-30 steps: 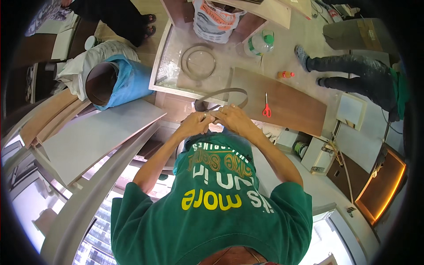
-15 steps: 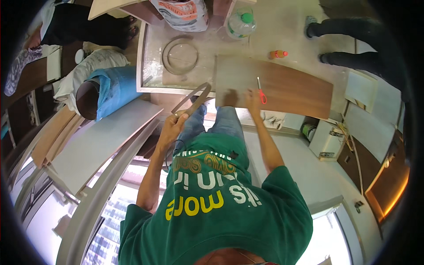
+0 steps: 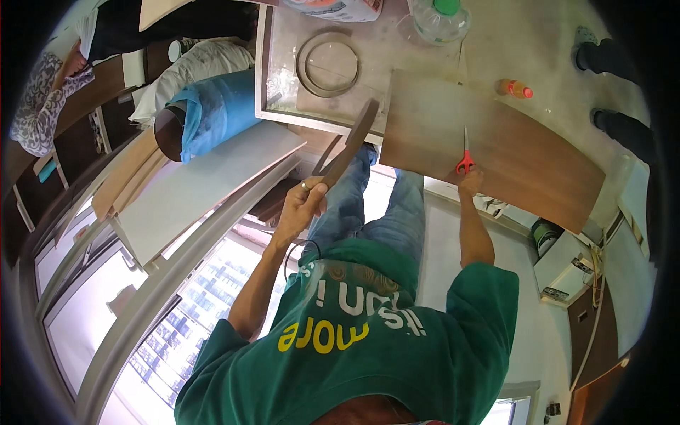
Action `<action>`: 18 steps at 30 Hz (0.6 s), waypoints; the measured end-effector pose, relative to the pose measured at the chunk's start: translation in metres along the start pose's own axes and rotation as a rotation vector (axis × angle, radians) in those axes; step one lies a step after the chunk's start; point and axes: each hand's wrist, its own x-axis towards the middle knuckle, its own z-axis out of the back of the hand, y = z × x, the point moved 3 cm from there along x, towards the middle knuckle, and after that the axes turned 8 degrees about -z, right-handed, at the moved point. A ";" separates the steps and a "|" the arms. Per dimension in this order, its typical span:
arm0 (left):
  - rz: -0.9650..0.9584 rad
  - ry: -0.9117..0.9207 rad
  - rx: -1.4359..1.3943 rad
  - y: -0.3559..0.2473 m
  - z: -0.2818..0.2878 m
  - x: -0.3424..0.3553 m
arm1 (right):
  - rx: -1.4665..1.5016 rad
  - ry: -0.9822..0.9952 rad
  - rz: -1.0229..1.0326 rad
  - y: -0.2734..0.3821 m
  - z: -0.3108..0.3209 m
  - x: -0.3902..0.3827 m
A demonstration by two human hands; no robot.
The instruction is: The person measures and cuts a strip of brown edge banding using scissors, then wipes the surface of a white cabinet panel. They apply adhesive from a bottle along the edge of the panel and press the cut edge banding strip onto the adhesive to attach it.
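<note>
left hand: thumb and fingers pinching a bent strip, held aslant, its far end near the framed panel.
right hand: fingertips at the red handles of the scissors; closed on them or not, cannot tell.
scissors: on the brown board, blades pointing away.
coil: flat on the framed panel.

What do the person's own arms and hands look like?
Both forearms are bare below the short, loose green sleeves of a T-shirt with white and yellow lettering. The left hand is ungloved, with a pale, metallic-looking ring; the right hand is ungloved too, with no ring discernible.
</note>
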 end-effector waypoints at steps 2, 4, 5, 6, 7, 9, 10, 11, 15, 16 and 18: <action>-0.003 0.005 0.001 -0.002 -0.005 0.004 | 0.018 0.099 0.079 0.003 0.010 0.004; -0.020 0.009 0.005 -0.009 -0.007 0.007 | 0.068 0.298 0.045 0.012 0.020 0.005; -0.023 0.017 -0.014 -0.013 -0.007 0.009 | 0.322 0.397 0.155 0.027 0.030 0.001; -0.028 0.026 -0.037 -0.018 -0.007 0.011 | 0.540 0.518 0.207 0.048 0.041 -0.007; -0.013 0.033 -0.053 -0.022 -0.007 0.011 | 0.694 0.642 0.195 0.069 0.056 -0.019; 0.002 0.018 -0.039 -0.032 -0.006 0.011 | 1.054 0.926 0.211 0.118 0.099 -0.061; 0.001 0.011 -0.040 -0.036 -0.005 0.012 | 1.069 1.017 0.184 0.141 0.124 -0.081; -0.006 0.021 -0.044 -0.040 -0.005 0.013 | 1.117 1.153 0.176 0.164 0.151 -0.101; -0.108 0.061 -0.123 -0.053 0.001 0.014 | 0.936 1.396 0.287 0.242 0.235 -0.157; -0.122 0.067 -0.142 -0.055 0.004 0.013 | 0.901 1.410 0.370 0.257 0.249 -0.167; -0.189 0.099 -0.171 -0.059 0.010 0.009 | 0.767 1.365 0.375 0.278 0.268 -0.180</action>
